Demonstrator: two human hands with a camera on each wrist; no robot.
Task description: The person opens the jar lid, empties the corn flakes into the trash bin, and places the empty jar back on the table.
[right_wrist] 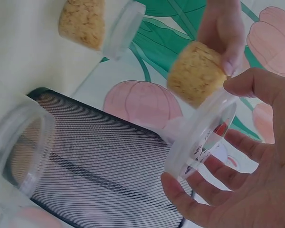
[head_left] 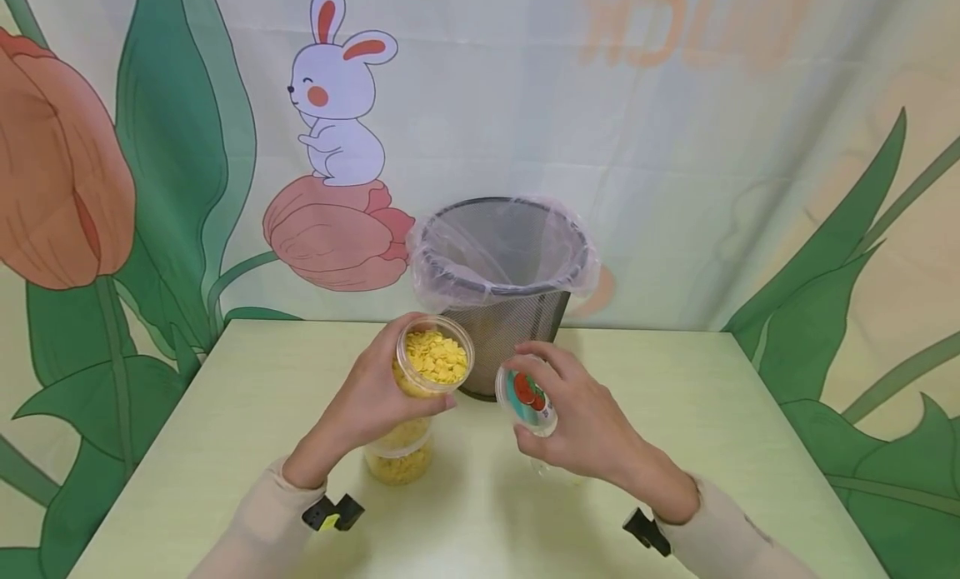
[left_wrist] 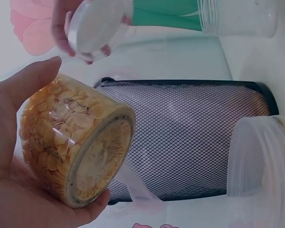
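Orange and green printing, a large tulip point(head_left: 63, 167) with broad leaves point(head_left: 172, 137), fills the left of the backdrop point(head_left: 480, 87); right of it a white rabbit point(head_left: 345, 150) sits on a pink bloom point(head_left: 333, 237). Below these, the left hand point(head_left: 375, 396) grasps a jar point(left_wrist: 71, 135), thumb on one side and fingers on the other. That jar is raised off the table point(head_left: 247, 404), its mouth open towards the head camera and yellow flakes point(head_left: 435, 356) showing inside. It sits within the left hand's grip, to the left of the right hand and apart from it. Just under the left hand, a second jar point(head_left: 400, 468) stands on the table, with flakes in it too; whether it is lidded I cannot tell.

Black mesh forms the bin point(head_left: 510, 329) behind and between the hands, a pinkish liner point(head_left: 438, 283) folded over its rim. Next comes the lid point(head_left: 516, 404), in front of the bin and well apart from the left hand. The right hand point(head_left: 581, 412) pinches it by the edge between thumb and fingertips, its red and teal label facing the palm. Beneath that hand stands a clear jar point(right_wrist: 46, 142), mostly hidden from the head camera.
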